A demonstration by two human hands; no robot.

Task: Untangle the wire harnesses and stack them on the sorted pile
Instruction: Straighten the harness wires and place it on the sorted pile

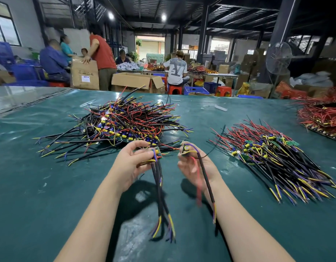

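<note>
One green table point(49, 186) is shown. One tangled pile point(123, 121) lies beyond the left hand point(133, 163), and one sorted pile point(273, 159) lies right of the right hand point(193, 167). Two harnesses point(158, 178) are pinched in the left hand and a single harness point(206, 174) in the right, with the wires hanging down.

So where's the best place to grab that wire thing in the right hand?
Take the harness by its small circuit board at the top, pinching from the sides, as the right hand does. The board is the only stiff part; the black cable hangs limp below and would flop if gripped low.
</note>
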